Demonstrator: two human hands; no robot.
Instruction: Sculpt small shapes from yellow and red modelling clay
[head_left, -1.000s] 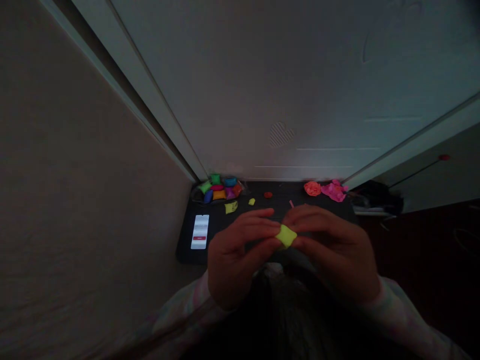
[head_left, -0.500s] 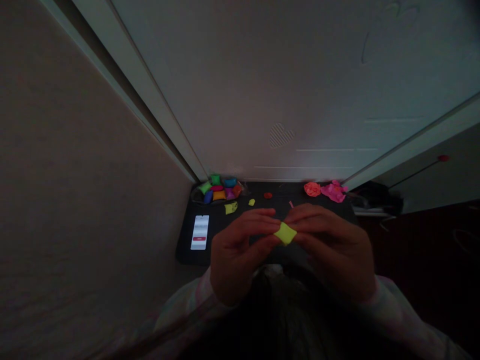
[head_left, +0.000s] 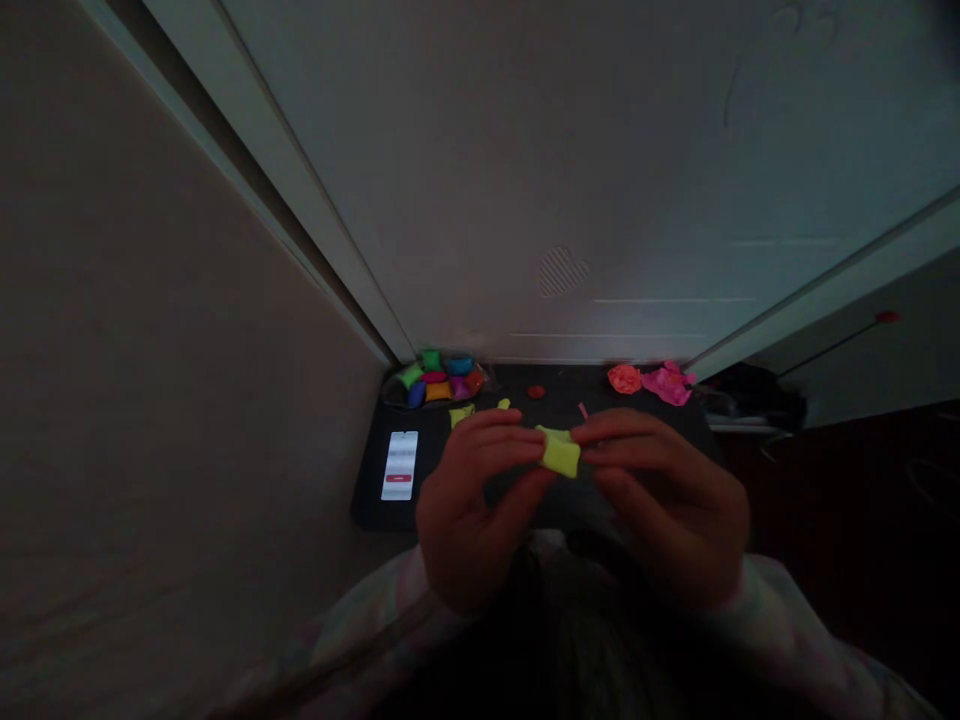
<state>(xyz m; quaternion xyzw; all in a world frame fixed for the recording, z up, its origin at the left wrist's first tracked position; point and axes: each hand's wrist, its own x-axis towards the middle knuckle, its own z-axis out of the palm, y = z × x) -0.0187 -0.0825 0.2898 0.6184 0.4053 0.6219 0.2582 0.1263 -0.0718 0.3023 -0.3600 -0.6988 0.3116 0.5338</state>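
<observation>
Yellow and folded-looking, a small soft piece [head_left: 561,458] sits between the person's two hands, in front of the dark bench [head_left: 369,508]. The left hand [head_left: 476,510] pinches its left side between thumb and fingers. The right hand [head_left: 671,510] has its fingertips against the right side, with the thumb a little apart; whether it truly grips, I cannot tell. Just beyond the left fingers lie a yellow wrapper [head_left: 459,414], partly covered, and a little yellow scrap [head_left: 504,404]. Past the hands, on the bench, are a small red lump [head_left: 535,392] and a thin pink strip [head_left: 583,409]. Farther left, a lit phone [head_left: 399,466] lies near a cluster of coloured packets [head_left: 439,388]. Toward the right end, a crumpled coral piece [head_left: 625,378] sits just beside a bright pink piece [head_left: 670,383]. Behind the bench stands a pale panel [head_left: 480,180] with a striped heart [head_left: 561,272].
</observation>
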